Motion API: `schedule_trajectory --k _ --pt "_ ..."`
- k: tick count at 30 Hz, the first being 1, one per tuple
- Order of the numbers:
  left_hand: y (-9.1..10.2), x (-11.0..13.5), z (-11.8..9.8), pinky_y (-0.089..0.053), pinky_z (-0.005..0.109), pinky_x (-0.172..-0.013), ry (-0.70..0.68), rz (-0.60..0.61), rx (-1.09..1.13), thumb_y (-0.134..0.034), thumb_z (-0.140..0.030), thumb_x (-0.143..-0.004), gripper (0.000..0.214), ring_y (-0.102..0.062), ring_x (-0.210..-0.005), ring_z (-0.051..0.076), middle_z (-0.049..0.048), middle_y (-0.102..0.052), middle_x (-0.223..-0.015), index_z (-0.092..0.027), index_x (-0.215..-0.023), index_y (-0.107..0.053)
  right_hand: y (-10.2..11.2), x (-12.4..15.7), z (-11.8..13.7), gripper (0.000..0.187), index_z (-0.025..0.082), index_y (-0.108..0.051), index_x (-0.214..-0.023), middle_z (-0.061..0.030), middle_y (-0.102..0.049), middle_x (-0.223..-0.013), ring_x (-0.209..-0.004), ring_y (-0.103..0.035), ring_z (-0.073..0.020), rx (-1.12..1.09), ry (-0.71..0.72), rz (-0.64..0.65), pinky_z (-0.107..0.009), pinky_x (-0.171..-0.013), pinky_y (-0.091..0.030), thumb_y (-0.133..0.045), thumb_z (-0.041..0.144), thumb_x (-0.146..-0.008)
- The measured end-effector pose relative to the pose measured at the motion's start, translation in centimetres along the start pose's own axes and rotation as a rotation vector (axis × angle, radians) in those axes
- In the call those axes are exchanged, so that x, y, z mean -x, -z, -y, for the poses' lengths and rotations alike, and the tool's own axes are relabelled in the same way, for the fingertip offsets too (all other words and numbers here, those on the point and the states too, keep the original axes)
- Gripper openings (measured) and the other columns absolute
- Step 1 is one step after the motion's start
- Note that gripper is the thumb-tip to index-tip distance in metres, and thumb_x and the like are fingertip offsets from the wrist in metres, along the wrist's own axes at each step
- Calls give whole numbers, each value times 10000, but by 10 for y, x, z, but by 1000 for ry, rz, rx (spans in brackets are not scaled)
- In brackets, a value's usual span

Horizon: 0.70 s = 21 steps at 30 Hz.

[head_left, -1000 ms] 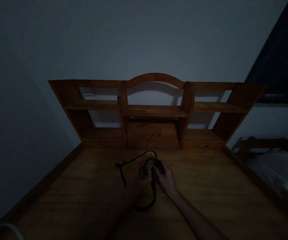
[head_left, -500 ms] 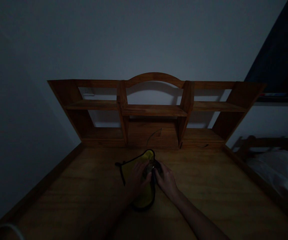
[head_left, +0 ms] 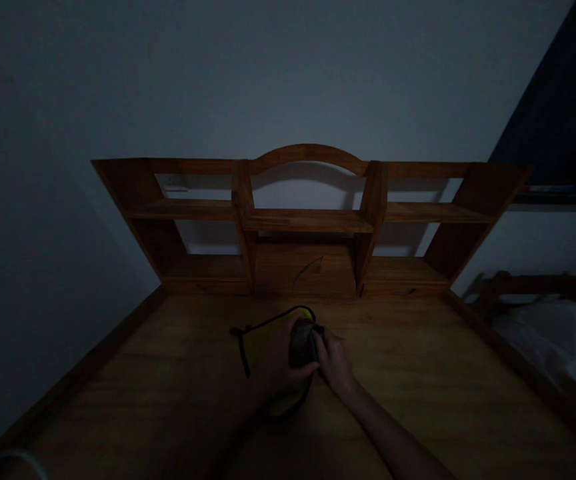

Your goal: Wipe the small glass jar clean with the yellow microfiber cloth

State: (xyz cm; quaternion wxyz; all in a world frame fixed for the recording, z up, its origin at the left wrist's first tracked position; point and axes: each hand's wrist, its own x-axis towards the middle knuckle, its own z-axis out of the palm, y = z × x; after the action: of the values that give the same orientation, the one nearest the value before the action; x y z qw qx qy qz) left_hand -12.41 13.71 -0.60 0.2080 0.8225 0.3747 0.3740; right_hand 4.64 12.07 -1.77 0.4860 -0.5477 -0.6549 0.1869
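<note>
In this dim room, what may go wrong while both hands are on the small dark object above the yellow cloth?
1. The light is very low, so the dark round object is hard to see; the left hand and right hand might misjudge their grip and it may slip onto the desk.
2. The yellow cloth lies under the left hand; it might slide or bunch if pressed.

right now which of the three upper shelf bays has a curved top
The middle bay, straight beyond the yellow pouch: an arched rail spans it, while the left bay and right bay have straight top rails.
</note>
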Motion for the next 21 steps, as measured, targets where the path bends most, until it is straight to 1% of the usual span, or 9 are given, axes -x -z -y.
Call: schedule_trajectory --k 2,4,6,9,11,13,15,18,21 --pt "-2 -1 -1 -338 457 -1112 33 7 34 -712 -484 -729 1026 -375 -1354 280 171 -360 -1459 -198 -1498 -96 -1 -1 -1 313 162 -636 -932 -84 -682 -835 -740 -661 -204 -41 -55 -14 -260 -648 -459 -383 341 -979" --pt "-4 -1 0 -329 456 -1122 60 -5 72 -708 -473 -744 1011 -369 -1362 270 164 -357 -1468 -211 -1502 -92 -2 -3 0 339 157 -642 -934 -90 -684 -844 -760 -661 -212 -87 -92 -27 -266 -659 -469 -383 372 -977" --pt "-7 -1 4 -329 450 -1126 71 -39 89 -708 -461 -751 945 -378 -1359 261 147 -378 -1463 -222 -1487 -166 -2 -5 1 326 151 -635 -1018 -95 -687 -892 -821 -663 -221 -128 -96 -26 -278 -713 -487 -403 374 -965" --pt "-13 1 12 -371 448 -1101 95 -93 90 -740 -466 -716 838 -451 -1305 272 133 -475 -1395 -208 -1405 -340 -1 -8 3 310 150 -592 -1146 -89 -685 -985 -900 -655 -221 -187 -90 -25 -295 -801 -501 -469 328 -924" --pt "-15 2 16 -407 449 -1072 120 -118 97 -764 -477 -680 793 -504 -1252 283 131 -536 -1330 -196 -1337 -419 0 -10 4 329 150 -568 -1186 -85 -677 -1046 -945 -648 -214 -243 -76 -34 -297 -839 -503 -498 269 -886" --pt "-16 4 18 -435 450 -1043 135 -138 99 -773 -488 -662 757 -543 -1202 289 128 -575 -1276 -196 -1290 -466 4 -11 4 350 154 -564 -1193 -76 -671 -1076 -979 -641 -205 -280 -47 -41 -289 -859 -500 -495 206 -855" --pt "-16 6 20 -447 454 -1027 132 -140 85 -780 -489 -651 730 -564 -1172 295 124 -600 -1236 -202 -1260 -499 8 -10 2 347 162 -581 -1176 -68 -678 -1060 -958 -649 -199 -243 -15 -38 -279 -839 -503 -481 180 -845" --pt "-17 8 21 -450 469 -1023 108 -111 43 -788 -464 -648 706 -569 -1167 302 115 -609 -1229 -201 -1246 -520 15 -9 -3 286 155 -613 -1115 -82 -697 -964 -839 -667 -206 -58 16 -33 -277 -751 -508 -460 229 -886" --pt "-17 8 21 -461 466 -1016 98 -103 24 -795 -404 -653 722 -570 -1173 300 112 -600 -1255 -203 -1277 -494 17 -9 -8 277 138 -615 -1055 -98 -691 -847 -722 -663 -206 115 64 -13 -270 -663 -494 -404 267 -932"
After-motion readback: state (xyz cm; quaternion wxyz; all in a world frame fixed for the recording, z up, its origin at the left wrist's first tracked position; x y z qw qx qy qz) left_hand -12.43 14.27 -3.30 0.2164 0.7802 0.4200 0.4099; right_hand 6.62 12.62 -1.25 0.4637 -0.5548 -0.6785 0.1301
